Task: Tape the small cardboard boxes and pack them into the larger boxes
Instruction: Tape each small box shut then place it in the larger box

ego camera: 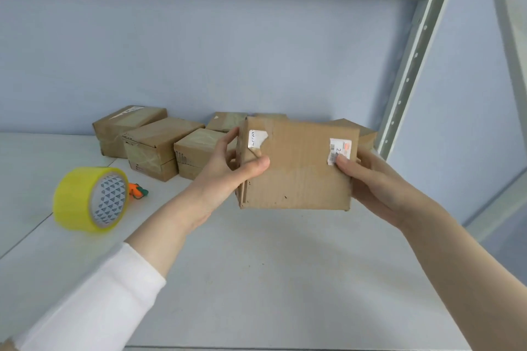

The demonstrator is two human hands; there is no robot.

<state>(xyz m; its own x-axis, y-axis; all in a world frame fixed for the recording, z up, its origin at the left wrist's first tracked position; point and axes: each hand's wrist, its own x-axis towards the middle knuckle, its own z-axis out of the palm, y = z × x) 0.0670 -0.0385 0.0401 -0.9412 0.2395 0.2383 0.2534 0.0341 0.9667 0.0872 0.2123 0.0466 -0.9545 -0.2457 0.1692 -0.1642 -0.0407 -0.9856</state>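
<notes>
One small cardboard box (299, 168) held above surface (256, 265), centre: left hand (231, 162) gripped 9 o'clock side, right hand (368, 177) 3 o'clock. Tape roll (77, 199) lay at 8 o'clock. Risk: flaps could gape if grip loosened.

Stockroom: metal shelving (410, 65), parcels (159, 145)
</notes>
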